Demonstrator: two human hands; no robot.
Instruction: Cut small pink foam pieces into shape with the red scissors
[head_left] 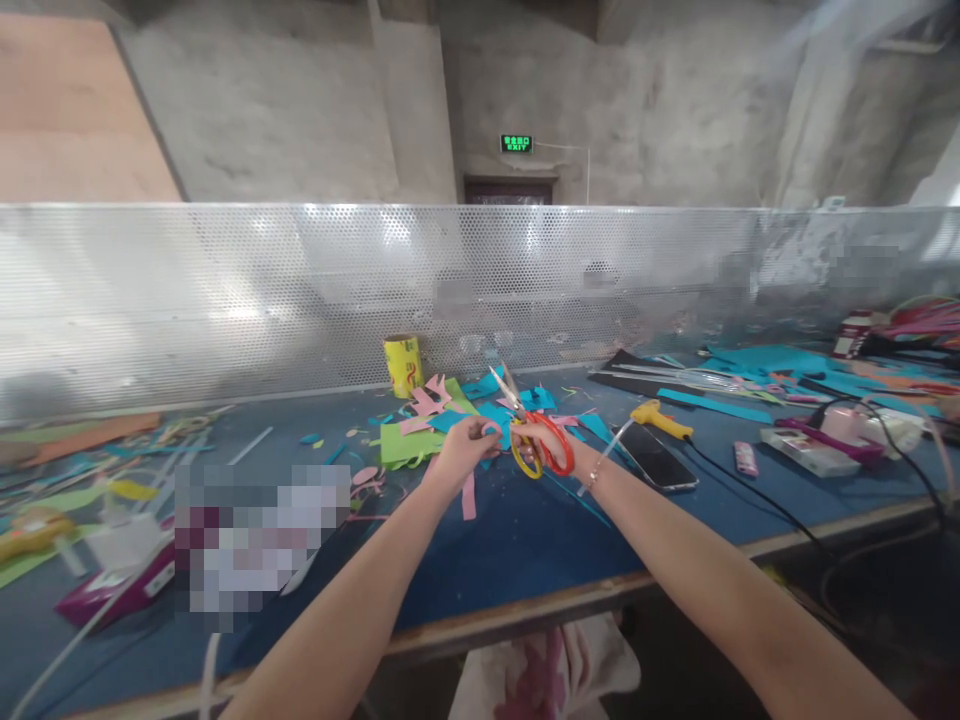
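Both your forearms stretch forward over the blue table [517, 560]. Your left hand [466, 446] pinches one pink scrap [492, 429]; your right hand [547, 441], just beside it, grips one pair of scissors [521, 411], blades parted. Rightward lie one smartphone [660, 460], one yellow glue gun [663, 420].

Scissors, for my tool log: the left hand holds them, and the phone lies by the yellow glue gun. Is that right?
Not quite: the head view shows the right hand holding the scissors. The phone does lie by the yellow glue gun.
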